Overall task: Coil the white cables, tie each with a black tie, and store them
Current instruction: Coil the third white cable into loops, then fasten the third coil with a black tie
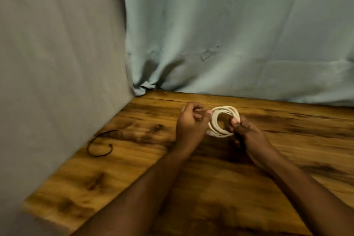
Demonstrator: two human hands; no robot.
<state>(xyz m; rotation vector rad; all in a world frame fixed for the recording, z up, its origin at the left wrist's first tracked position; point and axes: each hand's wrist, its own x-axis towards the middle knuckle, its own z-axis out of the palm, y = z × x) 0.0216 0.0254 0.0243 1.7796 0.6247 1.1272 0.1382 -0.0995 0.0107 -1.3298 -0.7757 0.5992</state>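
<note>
One white cable (223, 120), wound into a round coil of several loops, is held up just above the wooden table (134, 168), tilted so its opening faces the camera. The left hand (191, 122) grips the coil's left side, fingers curled in and thumb and fingertips pinching the loops where they bunch together. The right hand (242, 127) grips the coil's right side, thumb on the front of the loops and fingers curled behind them. Between them the two hands cover parts of both sides of the coil, so the cable's ends cannot be made out; its top arc and bottom arc show plainly.

Well to the left of the coil, a black tie (99, 144) lies loose on the table in an open curl, touching nothing else and near the table's left edge. Both forearms stretch from the near edge of the picture toward the coil, the left one crossing the tabletop between the tie and the coil.

Beyond the coil, a pale blue cloth (229, 34) hangs down to the table's far edge, bunched into folds at the corner. Left of the coil, past the tie, a grey cloth (57, 53) hangs along the table's left side. The picture is slightly blurred.
</note>
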